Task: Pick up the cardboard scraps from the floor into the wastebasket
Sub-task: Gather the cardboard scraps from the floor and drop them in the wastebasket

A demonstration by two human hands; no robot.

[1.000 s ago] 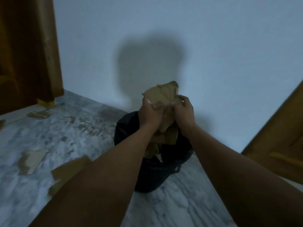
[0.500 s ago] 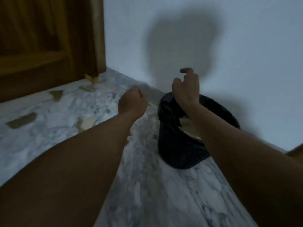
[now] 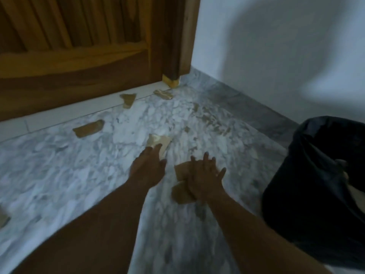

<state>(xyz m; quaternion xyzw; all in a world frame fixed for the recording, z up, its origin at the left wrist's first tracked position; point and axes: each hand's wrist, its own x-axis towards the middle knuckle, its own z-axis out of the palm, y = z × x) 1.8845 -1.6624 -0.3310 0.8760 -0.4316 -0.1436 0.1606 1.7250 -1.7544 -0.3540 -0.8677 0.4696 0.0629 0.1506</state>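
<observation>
Brown cardboard scraps lie scattered on the marble floor (image 3: 59, 175). My right hand (image 3: 205, 177) lies flat, fingers spread, on a large brown scrap (image 3: 181, 192). My left hand (image 3: 148, 167) reaches forward with its fingertips touching a pale folded scrap (image 3: 160, 141). Neither hand has lifted anything. Further scraps lie toward the door: one (image 3: 88, 128) at mid left, one (image 3: 128, 99) on the sill, one (image 3: 163, 94) near the door frame. Another scrap (image 3: 3, 218) shows at the left edge. The black wastebasket (image 3: 316, 194) stands at the right, close to my right arm.
A wooden door (image 3: 79, 46) and its frame fill the upper left. A white wall (image 3: 276, 46) runs behind the basket and meets the floor at a grey skirting. Small brown crumbs dot the floor near the wall.
Both hands let a bundle of cardboard go into the wastebasket, then swung left and down to the floor. The view turned left, so the basket now sits at the right edge.
</observation>
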